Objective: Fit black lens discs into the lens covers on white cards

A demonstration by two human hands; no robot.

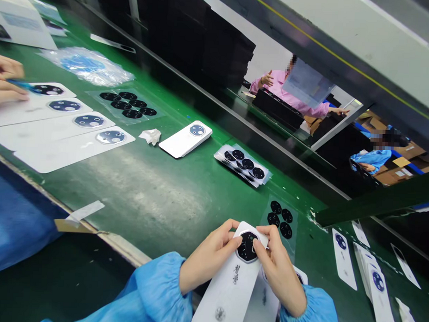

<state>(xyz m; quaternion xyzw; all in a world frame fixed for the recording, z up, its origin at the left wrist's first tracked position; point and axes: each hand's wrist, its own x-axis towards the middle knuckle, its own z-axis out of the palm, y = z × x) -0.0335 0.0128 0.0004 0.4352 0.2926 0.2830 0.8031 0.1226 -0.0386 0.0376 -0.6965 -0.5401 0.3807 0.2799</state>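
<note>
A white phone back panel (227,293) with dark printed characters is gripped at its top end by both hands. My left hand (214,250) is closed on its left edge, thumb on the rim of the black octagonal camera sticker (247,246). On the right edge my right hand (276,262) is closed too, its thumb pressing the sticker's right side. Under this panel lies another white panel (262,306), partly hidden. Just beyond my hands is a clear sheet (292,243) bearing several black octagonal stickers.
Stacked white panels (185,140) and a pile of sticker sheets (242,163) stand on the green bench (146,191). To the left, a co-worker's hand (8,78) is over a row of panels (74,149). More panels (372,279) lie right, near a green post (375,199).
</note>
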